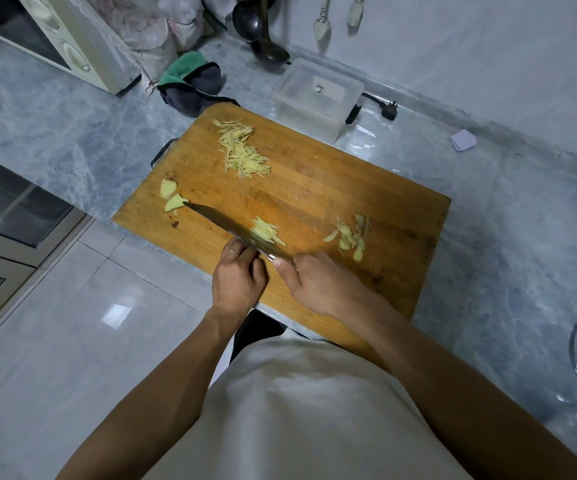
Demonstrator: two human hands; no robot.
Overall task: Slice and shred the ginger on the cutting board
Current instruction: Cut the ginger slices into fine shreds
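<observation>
1. Ginger lies in four groups on the cutting board (314,188): a small bunch of shreds (269,231) at frame centre against the knife, a larger shred pile (242,150) toward the board's upper left, two uncut slices (171,197) at its left edge, and peel and trimmings (351,235) to the right of centre.
2. Knife (226,228) runs diagonally, its tip at the left by the uncut slices and its heel down toward lower centre; the small bunch sits just on the far side of the blade, the strips lying roughly across the blade line.
3. Right hand (318,282) is wrapped round the handle, the thumb laid along it near the heel; the handle itself is mostly hidden.
4. Left hand (238,275) has its fingers curled, the knuckles close to the near face of the blade. Whether the fingertips press ginger underneath cannot be told.
5. Judgement: shredding is well along; the two slices by the knife tip look like the next stock, and the left hand is the nearer one to gather them.
6. Around the board: a clear plastic box (316,93), a green and dark cloth (190,84) and a microwave (58,36) on the grey marble counter (55,133).
</observation>
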